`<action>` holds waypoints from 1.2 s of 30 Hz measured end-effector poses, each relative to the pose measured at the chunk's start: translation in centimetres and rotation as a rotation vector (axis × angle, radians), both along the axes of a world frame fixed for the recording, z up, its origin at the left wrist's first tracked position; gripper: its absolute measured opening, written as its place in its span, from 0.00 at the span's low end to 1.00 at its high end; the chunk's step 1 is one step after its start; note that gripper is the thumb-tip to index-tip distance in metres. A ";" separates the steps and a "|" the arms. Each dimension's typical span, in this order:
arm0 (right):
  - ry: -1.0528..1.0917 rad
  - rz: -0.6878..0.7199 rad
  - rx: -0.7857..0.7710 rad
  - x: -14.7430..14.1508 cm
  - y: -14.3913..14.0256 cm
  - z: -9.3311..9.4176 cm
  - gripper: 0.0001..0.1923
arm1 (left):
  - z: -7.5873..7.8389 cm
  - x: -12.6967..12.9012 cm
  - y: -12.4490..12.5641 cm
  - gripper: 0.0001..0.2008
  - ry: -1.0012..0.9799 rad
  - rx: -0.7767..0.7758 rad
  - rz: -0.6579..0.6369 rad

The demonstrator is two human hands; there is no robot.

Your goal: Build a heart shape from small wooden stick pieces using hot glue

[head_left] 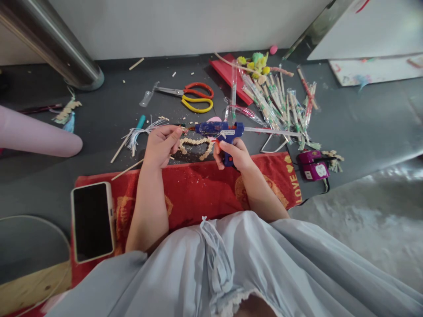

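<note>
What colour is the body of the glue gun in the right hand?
Blue; the glue gun shows in the head view, the only one.

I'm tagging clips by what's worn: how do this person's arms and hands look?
The left hand and right hand are ungloved, with no watch or bracelet visible. The forearms are bare, no sleeves showing on them. A pale blue garment with a fabric tie is worn.

A makeshift craft spot, whether in a home or a workshop is unclear: a glue gun (pixel 220 128) above the middle of the dark tabletop (pixel 115 105), scissors (pixel 197 97) and plastic-wrapped sticks (pixel 262 103) toward its far edge, stick pieces (pixel 136 64) scattered about, a red towel (pixel 198 189) along the near edge.
</note>
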State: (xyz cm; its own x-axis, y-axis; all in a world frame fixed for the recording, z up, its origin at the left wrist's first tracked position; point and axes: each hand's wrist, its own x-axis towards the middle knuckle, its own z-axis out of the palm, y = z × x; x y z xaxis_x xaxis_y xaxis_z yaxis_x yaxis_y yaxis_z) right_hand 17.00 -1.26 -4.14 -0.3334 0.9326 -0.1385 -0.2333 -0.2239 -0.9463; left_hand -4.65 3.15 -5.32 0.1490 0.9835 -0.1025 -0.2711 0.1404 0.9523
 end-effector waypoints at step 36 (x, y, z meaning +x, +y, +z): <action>-0.280 -0.052 0.098 2.1 -0.6 2.4 0.22 | 0.2 0.0 0.1 0.14 0.010 -0.041 0.055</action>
